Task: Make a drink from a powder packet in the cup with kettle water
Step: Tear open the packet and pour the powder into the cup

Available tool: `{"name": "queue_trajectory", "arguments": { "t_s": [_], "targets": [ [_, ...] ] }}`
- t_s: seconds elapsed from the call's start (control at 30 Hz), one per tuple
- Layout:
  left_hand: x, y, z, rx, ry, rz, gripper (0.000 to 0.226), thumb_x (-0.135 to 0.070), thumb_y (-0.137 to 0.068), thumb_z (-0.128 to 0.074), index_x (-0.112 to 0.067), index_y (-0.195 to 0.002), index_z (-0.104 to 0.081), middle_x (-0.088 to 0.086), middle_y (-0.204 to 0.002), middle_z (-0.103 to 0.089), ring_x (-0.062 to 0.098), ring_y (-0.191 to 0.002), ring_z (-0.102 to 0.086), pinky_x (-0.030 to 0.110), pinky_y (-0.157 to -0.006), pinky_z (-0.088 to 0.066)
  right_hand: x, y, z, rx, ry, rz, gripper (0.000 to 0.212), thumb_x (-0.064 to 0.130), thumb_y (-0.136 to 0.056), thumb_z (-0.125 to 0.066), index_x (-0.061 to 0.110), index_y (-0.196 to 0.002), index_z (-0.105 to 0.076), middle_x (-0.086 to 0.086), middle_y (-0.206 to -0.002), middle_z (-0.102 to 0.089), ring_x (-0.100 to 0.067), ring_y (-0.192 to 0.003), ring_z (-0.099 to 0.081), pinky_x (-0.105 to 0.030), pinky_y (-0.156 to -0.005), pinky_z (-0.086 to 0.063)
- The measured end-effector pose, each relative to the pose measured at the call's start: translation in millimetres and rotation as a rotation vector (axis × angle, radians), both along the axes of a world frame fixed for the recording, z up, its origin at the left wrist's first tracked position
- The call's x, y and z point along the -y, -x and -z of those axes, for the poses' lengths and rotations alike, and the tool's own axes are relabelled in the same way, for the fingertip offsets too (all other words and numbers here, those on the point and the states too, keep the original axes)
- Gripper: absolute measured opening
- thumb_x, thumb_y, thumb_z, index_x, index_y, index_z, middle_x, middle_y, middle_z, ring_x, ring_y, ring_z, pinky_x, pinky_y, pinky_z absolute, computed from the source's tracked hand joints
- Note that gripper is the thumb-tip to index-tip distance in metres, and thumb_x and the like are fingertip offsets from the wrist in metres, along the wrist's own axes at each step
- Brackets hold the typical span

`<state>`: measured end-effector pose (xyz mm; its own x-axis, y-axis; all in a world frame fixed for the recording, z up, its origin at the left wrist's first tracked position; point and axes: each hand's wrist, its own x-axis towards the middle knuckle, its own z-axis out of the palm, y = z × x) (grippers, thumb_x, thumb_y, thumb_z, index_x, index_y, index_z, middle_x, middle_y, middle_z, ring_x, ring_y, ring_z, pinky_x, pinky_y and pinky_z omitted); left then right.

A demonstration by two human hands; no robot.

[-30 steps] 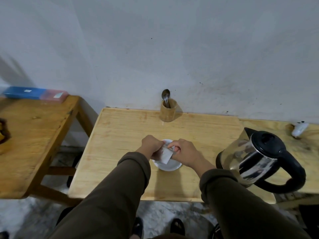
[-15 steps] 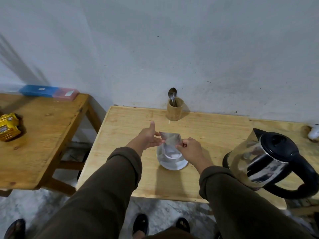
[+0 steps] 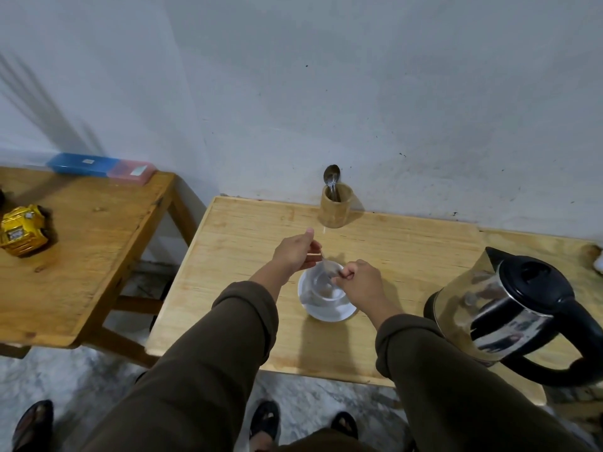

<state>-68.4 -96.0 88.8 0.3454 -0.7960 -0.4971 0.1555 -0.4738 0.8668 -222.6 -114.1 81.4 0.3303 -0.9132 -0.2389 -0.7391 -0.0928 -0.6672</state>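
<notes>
A white cup [image 3: 318, 290] stands on a white saucer [image 3: 329, 314] in the middle of the light wooden table [image 3: 408, 252]. Just above the cup's far rim is a small silvery powder packet [image 3: 328, 268], blurred and tilted. My left hand [image 3: 293, 252] pinches its upper left end, and my right hand [image 3: 359, 282] pinches its lower right end over the cup. I cannot tell whether the packet is torn open. A steel kettle [image 3: 496, 308] with a black lid and handle stands on the table at the right.
A wooden holder [image 3: 336, 210] with a metal spoon [image 3: 332, 176] stands at the wall behind the cup. A second table [image 3: 81, 256] at the left carries a yellow toy truck [image 3: 23, 230] and a blue and pink box [image 3: 101, 164]. Feet show on the floor below.
The packet, held flat between both hands above the cup half a second ago, is now tilted and lower over the cup. My hands have drawn slightly apart.
</notes>
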Motion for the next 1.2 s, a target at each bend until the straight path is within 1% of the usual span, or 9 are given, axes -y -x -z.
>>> {"name": "queue_trajectory", "arguments": {
  "t_s": [0.1, 0.23, 0.5, 0.73, 0.83, 0.93, 0.97, 1.1, 1.2],
  "targets": [
    [0.3, -0.6, 1.3, 0.055, 0.008, 0.010, 0.044, -0.044, -0.097, -0.041, -0.013, -0.075, -0.064, 0.004, -0.092, -0.066, 0.022, -0.083, -0.065, 0.033, -0.086, -0.055, 0.9, -0.4, 0.6, -0.010, -0.019, 0.014, 0.046, 0.015, -0.078, -0.073, 0.018, -0.048, -0.039, 0.007, -0.066, -0.038, -0.020, -0.076, -0.045, -0.024, -0.065, -0.034],
    [0.1, 0.2, 1.1, 0.099, 0.033, 0.032, 0.043, -0.045, -0.096, -0.041, -0.012, -0.079, -0.064, 0.000, -0.090, -0.066, 0.014, -0.074, -0.064, 0.027, -0.079, -0.055, 2.5, -0.3, 2.5, 0.040, -0.043, 0.074, 0.047, 0.014, -0.076, -0.075, 0.018, -0.048, -0.038, 0.005, -0.065, -0.040, -0.020, -0.076, -0.047, -0.019, -0.055, -0.033],
    [0.1, -0.7, -2.8, 0.145, 0.042, 0.073, 0.042, -0.046, -0.096, -0.040, -0.016, -0.077, -0.063, -0.001, -0.093, -0.065, 0.022, -0.089, -0.068, 0.032, -0.087, -0.055, 3.1, -2.1, 1.9, 0.028, -0.047, 0.077, 0.047, 0.019, -0.076, -0.077, 0.017, -0.048, -0.038, 0.006, -0.064, -0.039, -0.021, -0.076, -0.047, -0.025, -0.069, -0.036],
    [-1.5, -1.1, -6.0, 0.120, 0.021, 0.076, 0.043, -0.047, -0.096, -0.041, -0.017, -0.074, -0.062, 0.001, -0.091, -0.066, 0.027, -0.096, -0.070, 0.035, -0.091, -0.056, 1.7, -2.3, 1.9, -0.008, -0.036, 0.079, 0.051, 0.019, -0.078, -0.075, 0.016, -0.047, -0.035, 0.005, -0.061, -0.037, -0.021, -0.074, -0.045, -0.024, -0.061, -0.033],
    [-2.6, -3.2, -4.7, 0.095, 0.009, 0.066, 0.043, -0.048, -0.095, -0.043, -0.015, -0.077, -0.063, 0.005, -0.095, -0.067, 0.029, -0.097, -0.071, 0.036, -0.091, -0.056, 0.9, -3.3, 0.0, -0.026, -0.047, 0.038, 0.042, 0.023, -0.079, -0.073, 0.015, -0.049, -0.045, 0.003, -0.063, -0.040, -0.020, -0.075, -0.044, -0.023, -0.056, -0.031],
    [-3.4, -5.8, -3.6, 0.068, -0.009, 0.049, 0.042, -0.048, -0.094, -0.045, -0.011, -0.081, -0.061, 0.010, -0.098, -0.066, 0.030, -0.093, -0.071, 0.035, -0.088, -0.057, 0.3, -3.7, -2.3, -0.091, -0.023, -0.016, 0.023, 0.023, -0.084, -0.067, 0.001, -0.078, -0.067, -0.005, -0.078, -0.050, -0.021, -0.080, -0.046, -0.026, -0.070, -0.034],
    [-4.1, -7.0, -3.3, 0.069, -0.018, 0.045, 0.041, -0.047, -0.094, -0.046, -0.011, -0.082, -0.060, 0.010, -0.097, -0.066, 0.029, -0.089, -0.070, 0.035, -0.087, -0.057, 0.8, -3.9, -2.8, -0.103, -0.018, -0.015, 0.024, 0.022, -0.085, -0.065, -0.001, -0.081, -0.066, -0.005, -0.078, -0.049, -0.021, -0.081, -0.046, -0.026, -0.071, -0.034],
    [-7.8, -11.9, -2.1, 0.036, -0.061, 0.045, 0.042, -0.046, -0.095, -0.045, -0.010, -0.078, -0.060, 0.011, -0.090, -0.065, 0.024, -0.078, -0.066, 0.034, -0.087, -0.057, 2.8, -5.5, -2.6, -0.146, -0.010, 0.000, 0.041, 0.016, -0.088, -0.060, 0.014, -0.053, -0.039, 0.005, -0.064, -0.034, -0.022, -0.077, -0.044, -0.026, -0.068, -0.030],
    [-9.9, -14.9, -3.5, -0.003, -0.098, 0.047, 0.045, -0.045, -0.095, -0.045, -0.007, -0.077, -0.061, 0.009, -0.084, -0.065, 0.022, -0.077, -0.065, 0.033, -0.087, -0.058, 2.0, -6.7, -0.5, -0.118, -0.023, 0.030, 0.034, 0.011, -0.088, -0.059, 0.012, -0.062, -0.038, 0.007, -0.066, -0.034, -0.022, -0.078, -0.044, -0.028, -0.067, -0.031]
  ]
}}
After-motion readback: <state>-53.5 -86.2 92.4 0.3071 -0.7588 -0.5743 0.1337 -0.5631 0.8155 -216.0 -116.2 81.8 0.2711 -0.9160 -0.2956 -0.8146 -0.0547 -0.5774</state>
